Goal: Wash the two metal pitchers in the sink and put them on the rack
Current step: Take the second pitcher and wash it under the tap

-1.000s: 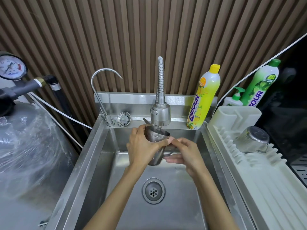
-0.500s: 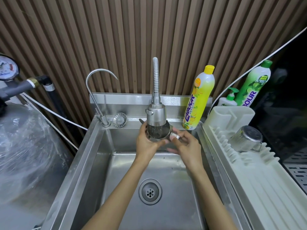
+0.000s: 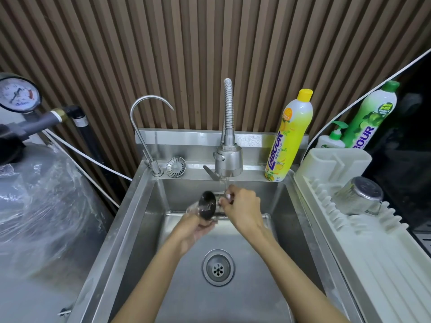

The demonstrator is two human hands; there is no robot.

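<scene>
Metal pitcher [image 3: 207, 204] mid-frame, tipped on its side under the running faucet [image 3: 228, 160], mouth facing left, water spilling out. Right hand [image 3: 243, 207] fingers clamped on its right end; left hand [image 3: 194, 229] under the mouth, fingers blurred by water, can't tell the grip. Second pitcher [image 3: 359, 197] upside down on rack [image 3: 384, 264], right side. Risk: wet steel slips, bangs into sink [image 3: 140, 229]. Yellow bottle [image 3: 289, 136] reads LABOUR; green bottle [image 3: 370, 117] shows only BOUR

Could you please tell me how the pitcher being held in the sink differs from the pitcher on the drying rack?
The held pitcher lies on its side, its dark mouth showing; the rack pitcher is tipped over, its base showing. The held pitcher is gripped by the left hand and right hand under the running tap; the rack pitcher rests untouched on the white rack. Both are shiny metal.
</scene>
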